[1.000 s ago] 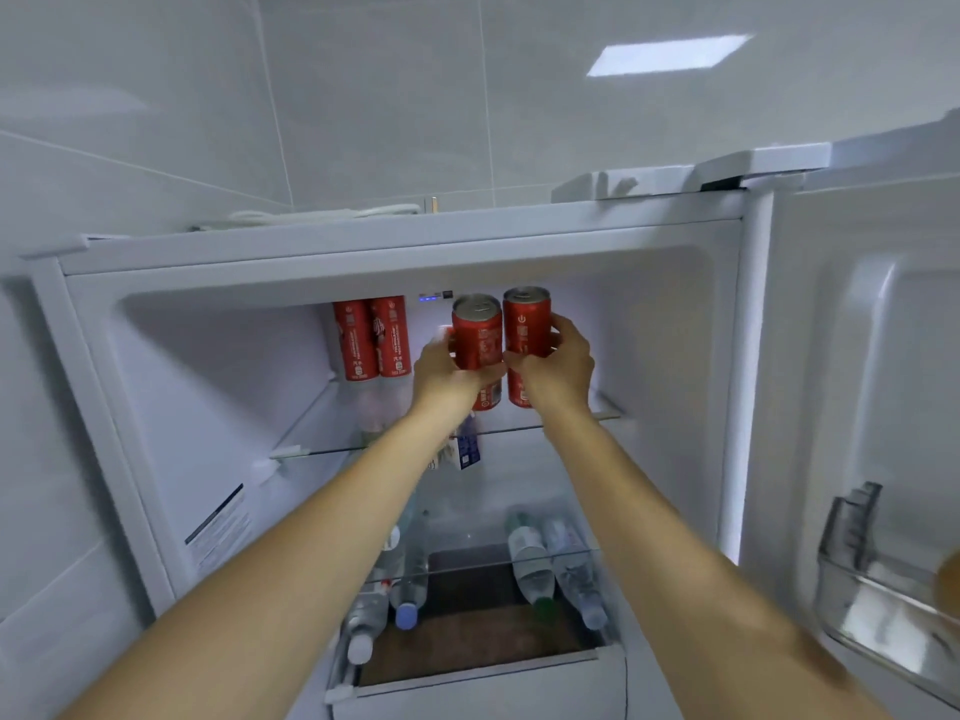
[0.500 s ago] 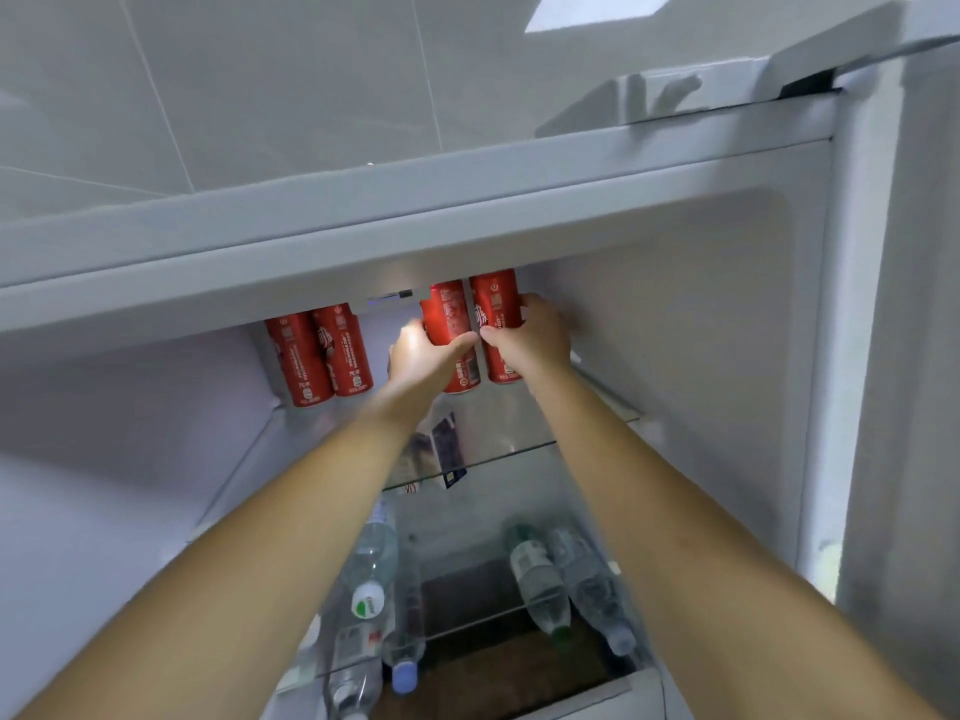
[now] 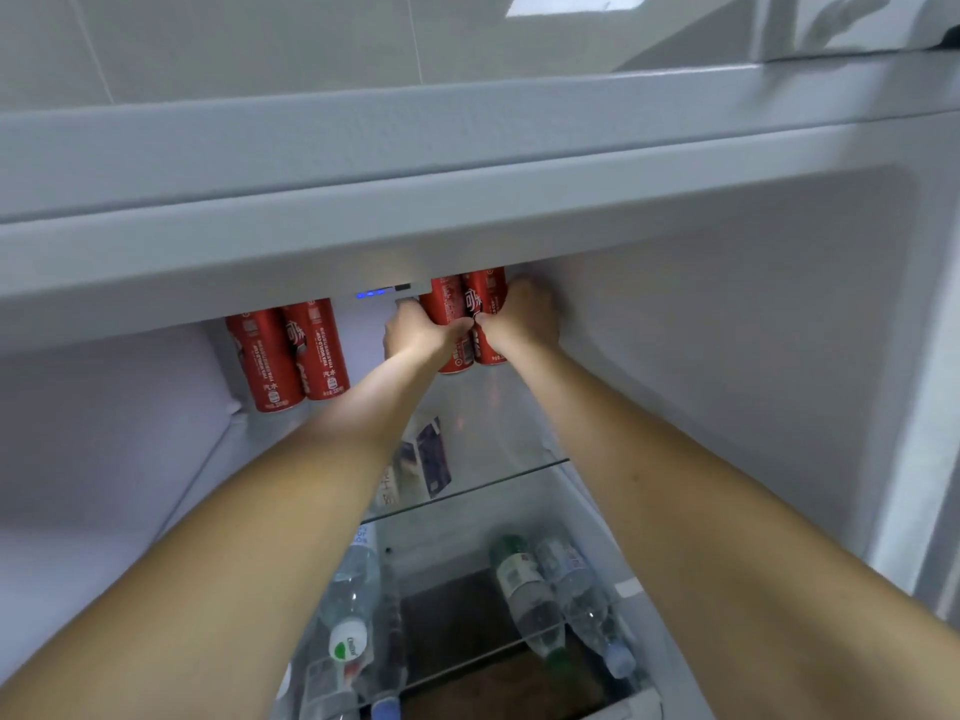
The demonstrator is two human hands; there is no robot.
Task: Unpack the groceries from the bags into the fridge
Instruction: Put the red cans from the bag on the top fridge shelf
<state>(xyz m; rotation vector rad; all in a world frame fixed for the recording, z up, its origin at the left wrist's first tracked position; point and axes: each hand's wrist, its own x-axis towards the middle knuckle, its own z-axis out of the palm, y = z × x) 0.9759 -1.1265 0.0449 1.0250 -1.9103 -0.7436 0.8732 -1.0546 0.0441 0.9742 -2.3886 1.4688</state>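
Note:
Both my arms reach deep into the open fridge, over the top glass shelf (image 3: 519, 444). My left hand (image 3: 415, 332) grips a tall red soda can (image 3: 445, 304), and my right hand (image 3: 522, 322) grips a second red can (image 3: 488, 298) beside it. The two cans stand upright and touch each other near the back wall, their tops hidden by the fridge's upper frame. Two more red cans (image 3: 288, 356) stand together at the back left of the same shelf.
A small carton (image 3: 428, 457) shows through the glass on the shelf below. Several water bottles (image 3: 550, 595) lie on the lowest shelf. The fridge's right wall (image 3: 727, 356) is close to my right hand. A blue-lit control panel (image 3: 379, 293) sits on the back wall.
Both hands carried the two cans further back and to the right on the top shelf. My head moved closer and lower, so the fridge's top frame now hides the can tops.

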